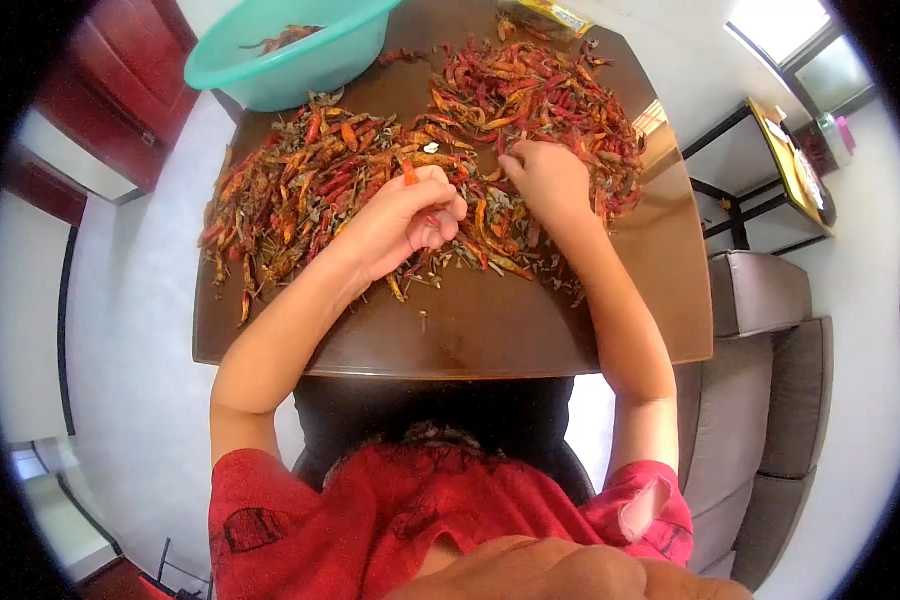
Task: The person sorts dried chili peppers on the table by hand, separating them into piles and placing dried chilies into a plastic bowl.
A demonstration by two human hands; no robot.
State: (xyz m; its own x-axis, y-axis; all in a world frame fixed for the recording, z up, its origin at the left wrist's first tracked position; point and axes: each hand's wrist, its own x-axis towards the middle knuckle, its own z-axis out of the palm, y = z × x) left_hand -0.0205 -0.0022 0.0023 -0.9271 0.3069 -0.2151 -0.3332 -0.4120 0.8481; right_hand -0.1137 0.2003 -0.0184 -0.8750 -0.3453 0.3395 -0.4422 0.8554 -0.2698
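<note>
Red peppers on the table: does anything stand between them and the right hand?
Nothing visible does. The right hand is at the red peppers; the turquoise basin stands far left, clear of it.

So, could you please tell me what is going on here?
A person at a brown table is handling red and orange peppers with bare hands. The left hand holds a single pepper; the right hand is at the heap, though whether it grips anything is unclear. A teal basin stands toward the far left.
</note>
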